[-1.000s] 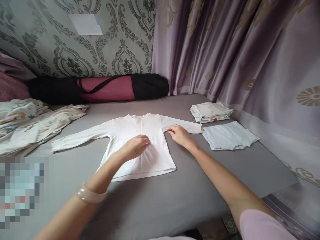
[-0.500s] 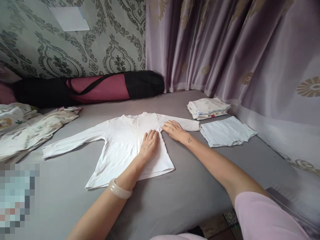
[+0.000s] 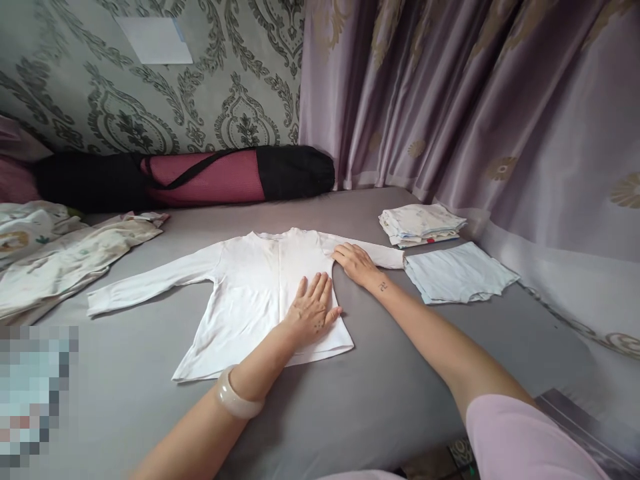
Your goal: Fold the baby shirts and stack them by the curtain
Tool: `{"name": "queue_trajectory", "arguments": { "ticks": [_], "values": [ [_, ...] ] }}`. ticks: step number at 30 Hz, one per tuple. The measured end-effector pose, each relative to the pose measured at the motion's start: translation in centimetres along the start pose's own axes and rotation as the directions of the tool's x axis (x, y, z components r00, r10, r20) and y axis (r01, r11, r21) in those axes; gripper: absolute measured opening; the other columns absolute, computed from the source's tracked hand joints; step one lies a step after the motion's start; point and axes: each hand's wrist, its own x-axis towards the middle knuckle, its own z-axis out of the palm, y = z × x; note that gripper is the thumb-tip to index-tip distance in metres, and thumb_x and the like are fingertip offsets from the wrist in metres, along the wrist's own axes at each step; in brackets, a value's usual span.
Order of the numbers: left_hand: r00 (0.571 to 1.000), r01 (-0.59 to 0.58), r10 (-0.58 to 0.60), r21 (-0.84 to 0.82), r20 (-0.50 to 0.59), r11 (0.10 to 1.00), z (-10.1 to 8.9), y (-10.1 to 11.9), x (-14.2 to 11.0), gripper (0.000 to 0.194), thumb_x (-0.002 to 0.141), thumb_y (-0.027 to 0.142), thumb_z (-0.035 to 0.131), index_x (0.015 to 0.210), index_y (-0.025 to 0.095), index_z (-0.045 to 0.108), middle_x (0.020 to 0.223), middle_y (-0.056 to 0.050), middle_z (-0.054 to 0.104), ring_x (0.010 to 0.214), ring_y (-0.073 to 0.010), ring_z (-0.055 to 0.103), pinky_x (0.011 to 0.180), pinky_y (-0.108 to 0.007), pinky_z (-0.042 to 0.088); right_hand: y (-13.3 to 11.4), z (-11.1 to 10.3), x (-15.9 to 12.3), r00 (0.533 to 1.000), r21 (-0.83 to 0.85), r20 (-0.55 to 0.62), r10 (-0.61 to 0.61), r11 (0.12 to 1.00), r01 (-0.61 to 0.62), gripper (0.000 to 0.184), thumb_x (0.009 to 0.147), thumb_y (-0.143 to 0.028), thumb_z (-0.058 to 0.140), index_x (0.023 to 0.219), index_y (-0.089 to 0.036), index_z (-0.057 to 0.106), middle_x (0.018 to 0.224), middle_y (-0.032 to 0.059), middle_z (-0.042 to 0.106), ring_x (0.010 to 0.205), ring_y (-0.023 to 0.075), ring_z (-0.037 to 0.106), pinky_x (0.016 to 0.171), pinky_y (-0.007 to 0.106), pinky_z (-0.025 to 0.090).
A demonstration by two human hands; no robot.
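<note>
A white long-sleeved shirt lies spread out on the grey bed sheet, its neckline toward the wall and its sleeves stretched to both sides. My left hand rests flat on the lower right part of the shirt, fingers extended and thumb out to the right. At the right underarm, where sleeve and body meet, my right hand has its fingers bent and closed on the edge of the fabric. Its fingertips are partly hidden.
Right of the shirt, a folded pale blue garment lies before a stack of folded clothes. Loose patterned clothes lie at left. A black and pink rolled bag lines the wall; a purple curtain hangs at right.
My left hand has slid down the shirt toward the hem, and its fingers and thumb have spread. My right hand stays at the underarm. The view has shifted slightly.
</note>
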Motion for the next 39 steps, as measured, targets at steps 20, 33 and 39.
{"name": "queue_trajectory", "arguments": {
  "ticks": [20, 33, 39],
  "values": [
    [0.941, -0.234, 0.324, -0.507, 0.096, 0.83, -7.3, 5.9, -10.4, 0.07, 0.1, 0.058, 0.029, 0.149, 0.008, 0.038, 0.157, -0.018, 0.035, 0.147, -0.0267, 0.03, 0.119, -0.037, 0.029, -12.2, -0.7, -2.8, 0.986, 0.32, 0.166, -0.016, 0.947, -0.038, 0.062, 0.103, -0.045, 0.027, 0.156, -0.013, 0.026, 0.163, 0.0165, 0.015, 0.152, 0.0274, 0.011, 0.122, 0.052, 0.011],
    [0.87, 0.429, -0.454, -0.161, -0.19, 0.889, -4.0, -8.8, -19.0, 0.041, 0.098, 0.048, 0.034, 0.12, 0.023, 0.06, 0.126, -0.014, 0.058, 0.114, -0.0302, 0.058, 0.095, -0.047, 0.048, -13.4, -6.0, -13.7, 0.963, 0.584, 0.126, -0.24, 0.802, 0.124, 0.052, 0.102, -0.028, 0.04, 0.154, -0.022, 0.034, 0.159, 0.0079, 0.033, 0.148, 0.0212, 0.026, 0.123, 0.046, 0.026],
    [0.652, 0.713, -0.755, -0.285, -0.064, 0.64, -5.2, -8.3, -21.3, 0.058, 0.089, 0.063, 0.038, 0.123, 0.018, 0.055, 0.088, -0.007, 0.063, 0.078, -0.0232, 0.063, 0.075, -0.035, 0.051, -11.1, -5.9, -14.4, 1.0, 0.594, 0.006, -0.019, 0.804, 0.012, 0.031, 0.099, -0.016, 0.046, 0.123, -0.025, 0.062, 0.131, 0.008, 0.06, 0.125, 0.0208, 0.054, 0.103, 0.039, 0.05]
  ]
}}
